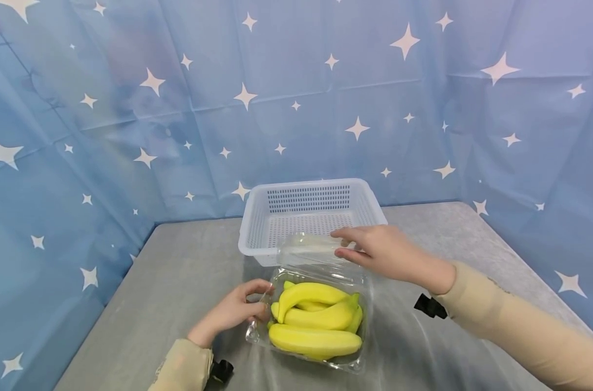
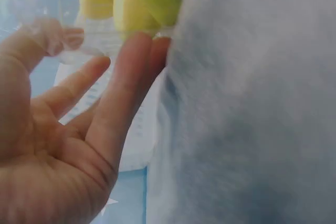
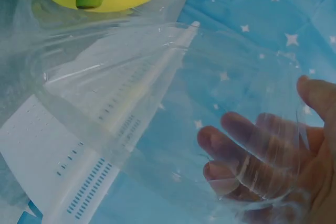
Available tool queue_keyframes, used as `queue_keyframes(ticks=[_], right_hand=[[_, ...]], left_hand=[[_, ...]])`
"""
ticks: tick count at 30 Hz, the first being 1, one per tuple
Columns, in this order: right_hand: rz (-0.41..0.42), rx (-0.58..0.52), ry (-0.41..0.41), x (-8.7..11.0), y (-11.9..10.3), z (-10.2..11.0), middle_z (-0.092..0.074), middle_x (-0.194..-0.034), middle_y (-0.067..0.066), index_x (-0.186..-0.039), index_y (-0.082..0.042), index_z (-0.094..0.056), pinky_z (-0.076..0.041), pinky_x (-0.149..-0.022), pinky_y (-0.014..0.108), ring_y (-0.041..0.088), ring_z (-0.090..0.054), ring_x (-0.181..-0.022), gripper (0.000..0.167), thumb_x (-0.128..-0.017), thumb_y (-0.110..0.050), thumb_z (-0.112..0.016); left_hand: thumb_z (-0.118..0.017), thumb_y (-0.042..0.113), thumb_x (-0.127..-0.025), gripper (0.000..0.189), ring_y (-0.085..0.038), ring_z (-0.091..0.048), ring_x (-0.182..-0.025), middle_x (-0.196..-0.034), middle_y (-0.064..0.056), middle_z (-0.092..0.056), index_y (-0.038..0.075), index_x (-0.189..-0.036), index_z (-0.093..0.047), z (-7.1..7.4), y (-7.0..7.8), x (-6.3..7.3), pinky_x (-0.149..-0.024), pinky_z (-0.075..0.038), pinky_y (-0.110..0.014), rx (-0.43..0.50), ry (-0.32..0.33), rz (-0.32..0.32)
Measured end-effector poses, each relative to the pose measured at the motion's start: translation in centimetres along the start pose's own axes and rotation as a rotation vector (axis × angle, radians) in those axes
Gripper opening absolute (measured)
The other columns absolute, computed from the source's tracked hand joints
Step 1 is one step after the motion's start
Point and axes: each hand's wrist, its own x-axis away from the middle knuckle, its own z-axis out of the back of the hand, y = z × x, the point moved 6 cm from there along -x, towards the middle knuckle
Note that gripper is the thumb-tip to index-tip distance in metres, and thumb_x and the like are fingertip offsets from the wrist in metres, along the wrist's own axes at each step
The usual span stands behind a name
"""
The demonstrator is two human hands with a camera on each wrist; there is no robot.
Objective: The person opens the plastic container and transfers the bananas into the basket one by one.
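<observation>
An uncovered clear plastic clamshell box (image 1: 360, 355), its hinged lid (image 1: 301, 250) raised at the back, holds several yellow bananas (image 1: 316, 338). At the box's left side, my left hand (image 1: 235, 309) holds the rim between thumb and fingers. The left wrist view shows its thumb (image 2: 63, 38) at the clear edge and longer fingertips (image 2: 136, 45) against the side by the bananas. My right hand (image 1: 386, 252) is at the raised lid's right end. Through the clear plastic in the right wrist view, its loosely bent fingers (image 3: 231, 150) show behind the lid, thumb apart from them.
A white perforated plastic basket (image 1: 253, 217) stands right behind the box, partly overlapped by the lid. Both rest on a grey cloth-covered table (image 1: 179, 282). A blue curtain with white stars (image 1: 296, 65) hangs around the back and sides.
</observation>
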Motion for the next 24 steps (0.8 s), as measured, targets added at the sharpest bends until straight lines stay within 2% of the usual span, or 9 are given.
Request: queue_keyframes(ticks=[3, 9, 14, 24], right_hand=[[-0.035, -0.046, -0.028, 0.2, 0.4, 0.3, -0.072, -0.095, -0.001, -0.118, -0.008, -0.065, -0.052, -0.06, 0.025, 0.006, -0.067, -0.074, 0.031, -0.094, -0.028, -0.065], [-0.142, -0.171, -0.106, 1.2, 1.8, 0.6, -0.07, -0.091, -0.005, -0.12, -0.006, -0.064, -0.05, -0.059, 0.024, 0.003, -0.063, -0.069, 0.033, -0.096, -0.029, -0.062], [-0.213, -0.257, -0.12, 2.3, 3.0, 0.7, -0.069, -0.09, -0.004, -0.121, -0.004, -0.063, -0.05, -0.057, 0.026, 0.006, -0.062, -0.067, 0.035, -0.097, -0.029, -0.061], [-0.325, -0.429, -0.138, 4.8, 4.9, 0.1, -0.069, -0.089, -0.003, -0.121, -0.002, -0.062, -0.052, -0.053, 0.029, 0.009, -0.061, -0.061, 0.036, -0.098, -0.029, -0.059]], left_hand=[[-0.06, 0.007, -0.085, 0.046, -0.022, -0.066, -0.076, -0.121, -0.016, -0.06, 0.002, -0.13, -0.056, -0.2, 0.4, -0.1, -0.062, -0.056, -0.034, 0.012, -0.017, -0.01], [-0.057, 0.006, -0.087, 0.044, -0.027, -0.068, -0.076, -0.116, -0.016, -0.065, 0.002, -0.131, -0.057, -0.8, 0.8, -0.5, -0.062, -0.057, -0.038, 0.04, -0.105, 0.003], [-0.055, 0.006, -0.088, 0.042, -0.029, -0.069, -0.078, -0.116, -0.015, -0.065, 0.004, -0.131, -0.058, -0.7, 0.8, -1.0, -0.062, -0.057, -0.041, 0.037, -0.145, 0.004], [-0.056, 0.006, -0.091, 0.033, -0.028, -0.068, -0.076, -0.107, -0.016, -0.067, -0.001, -0.122, -0.063, 0.0, 1.4, -1.9, -0.06, -0.057, -0.038, -0.035, -0.116, -0.033]])
